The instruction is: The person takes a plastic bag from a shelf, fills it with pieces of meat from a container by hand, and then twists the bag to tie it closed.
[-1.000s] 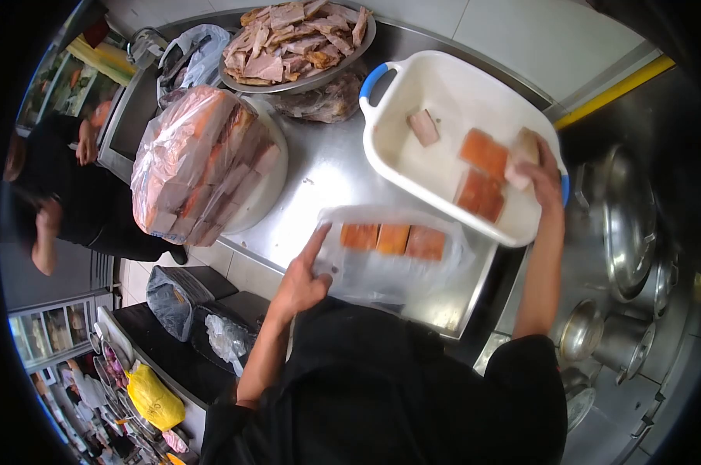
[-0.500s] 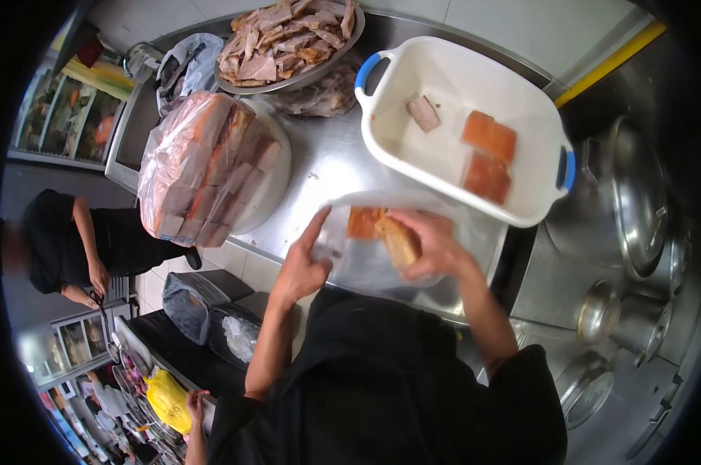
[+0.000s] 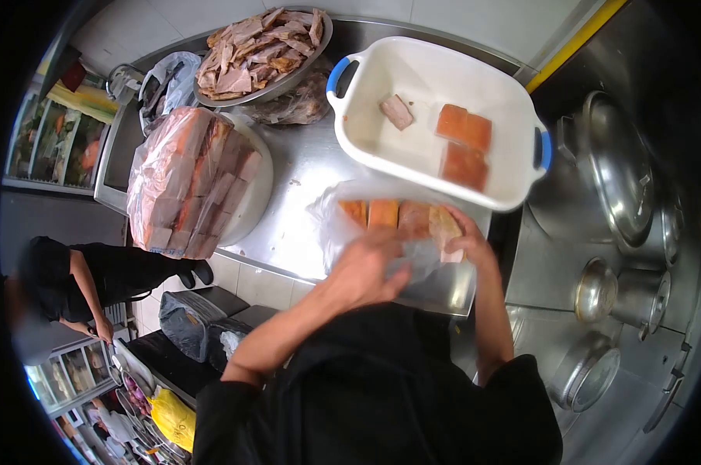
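Observation:
On the steel table lies a clear plastic bag (image 3: 327, 209) with several rectangular blocks of orange-skinned meat (image 3: 383, 214) in a row in it. My right hand (image 3: 474, 242) grips the rightmost piece of meat (image 3: 444, 229), fingers behind its far side, pale cut face toward me. My left hand (image 3: 366, 267), somewhat blurred, reaches over the near side of the bag with thumb and fingers apart, its fingertips right at the middle blocks. Just beyond the bag stands a white tub (image 3: 401, 159) with blue handles, holding a few skin-on meat blocks (image 3: 464, 128) and a smaller pale chunk (image 3: 396, 112).
At left a big plastic bag of stacked meat blocks (image 3: 195, 182) rests on a round white container (image 3: 257, 190). A steel bowl (image 3: 319, 50) heaped with meat strips stands behind. Large lidded pots (image 3: 610, 170) are at right. Another person (image 3: 94, 271) stands at far left.
My left hand has moved right, from the bag's left edge to over the meat. My right hand has moved right with the piece, uncovering more blocks in the bag.

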A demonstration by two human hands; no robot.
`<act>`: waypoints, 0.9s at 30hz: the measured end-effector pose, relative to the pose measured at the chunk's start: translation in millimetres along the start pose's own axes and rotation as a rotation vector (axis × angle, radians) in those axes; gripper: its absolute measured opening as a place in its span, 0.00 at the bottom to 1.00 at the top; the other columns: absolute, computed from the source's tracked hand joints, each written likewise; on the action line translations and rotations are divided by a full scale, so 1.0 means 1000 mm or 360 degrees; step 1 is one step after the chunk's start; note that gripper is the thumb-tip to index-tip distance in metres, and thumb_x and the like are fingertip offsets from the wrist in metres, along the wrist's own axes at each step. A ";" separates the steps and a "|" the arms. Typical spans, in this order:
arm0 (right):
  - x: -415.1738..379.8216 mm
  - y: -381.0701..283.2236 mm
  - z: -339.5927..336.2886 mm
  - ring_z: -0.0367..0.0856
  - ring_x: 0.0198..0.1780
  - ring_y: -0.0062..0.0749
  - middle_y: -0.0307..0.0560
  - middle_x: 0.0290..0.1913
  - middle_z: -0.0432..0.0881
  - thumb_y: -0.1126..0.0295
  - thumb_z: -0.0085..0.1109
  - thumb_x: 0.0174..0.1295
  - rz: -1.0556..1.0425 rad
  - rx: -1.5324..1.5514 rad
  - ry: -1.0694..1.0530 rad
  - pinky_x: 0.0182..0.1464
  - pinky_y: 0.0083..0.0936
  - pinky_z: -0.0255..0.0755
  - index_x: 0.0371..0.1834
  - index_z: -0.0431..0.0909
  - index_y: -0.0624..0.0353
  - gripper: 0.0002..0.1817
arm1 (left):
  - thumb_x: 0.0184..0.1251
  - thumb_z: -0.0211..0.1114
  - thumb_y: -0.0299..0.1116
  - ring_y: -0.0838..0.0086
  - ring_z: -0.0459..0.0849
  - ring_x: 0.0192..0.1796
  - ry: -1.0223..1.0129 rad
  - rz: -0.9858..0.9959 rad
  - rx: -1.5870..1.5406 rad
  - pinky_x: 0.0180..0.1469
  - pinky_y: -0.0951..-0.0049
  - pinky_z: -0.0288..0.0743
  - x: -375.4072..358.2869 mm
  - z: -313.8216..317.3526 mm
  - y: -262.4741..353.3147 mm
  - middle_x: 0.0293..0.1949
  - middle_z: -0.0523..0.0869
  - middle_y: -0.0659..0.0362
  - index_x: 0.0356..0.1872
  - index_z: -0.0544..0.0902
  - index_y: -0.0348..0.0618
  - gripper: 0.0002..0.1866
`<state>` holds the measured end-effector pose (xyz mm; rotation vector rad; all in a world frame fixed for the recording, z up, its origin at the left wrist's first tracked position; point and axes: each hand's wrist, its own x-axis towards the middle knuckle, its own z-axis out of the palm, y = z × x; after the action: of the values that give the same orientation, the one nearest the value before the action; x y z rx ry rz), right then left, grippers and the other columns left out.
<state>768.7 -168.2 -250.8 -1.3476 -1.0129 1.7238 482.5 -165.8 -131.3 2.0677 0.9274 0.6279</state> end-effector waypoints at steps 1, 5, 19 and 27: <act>-0.001 0.003 -0.002 0.76 0.62 0.38 0.48 0.61 0.78 0.73 0.65 0.25 -0.0016 0.0121 -0.0005 0.68 0.25 0.66 0.73 0.67 0.63 0.56 | 0.54 0.72 0.30 0.46 0.79 0.61 -0.0238 -0.0063 0.0072 0.61 0.51 0.77 0.017 0.020 -0.010 0.57 0.82 0.44 0.43 0.86 0.34 0.15; -0.005 0.026 -0.009 0.77 0.60 0.37 0.48 0.61 0.78 0.71 0.62 0.25 -0.0114 0.0474 0.0054 0.66 0.24 0.67 0.73 0.66 0.65 0.56 | 0.57 0.73 0.39 0.44 0.71 0.69 -0.0298 0.0376 0.0778 0.68 0.46 0.67 0.051 0.107 -0.089 0.70 0.70 0.43 0.60 0.77 0.41 0.30; -0.002 0.049 -0.022 0.74 0.65 0.50 0.58 0.63 0.75 0.65 0.75 0.31 -0.0084 -0.0753 0.0335 0.70 0.33 0.66 0.71 0.67 0.63 0.53 | 0.46 0.78 0.41 0.44 0.69 0.68 -0.0570 0.0056 0.0804 0.61 0.38 0.65 0.077 0.107 -0.127 0.64 0.69 0.44 0.58 0.76 0.64 0.33; 0.000 0.020 0.039 0.65 0.63 0.60 0.57 0.60 0.70 0.69 0.74 0.29 0.0099 -0.1705 0.0518 0.67 0.45 0.69 0.69 0.66 0.58 0.52 | 0.36 0.80 0.33 0.43 0.65 0.74 -0.0646 -0.0017 0.0910 0.67 0.33 0.60 0.059 0.101 -0.148 0.73 0.64 0.44 0.63 0.75 0.64 0.44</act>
<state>729.4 -182.9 -263.0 -2.2103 -1.7994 0.8870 528.1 -99.4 -302.0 2.5527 0.9427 -0.0941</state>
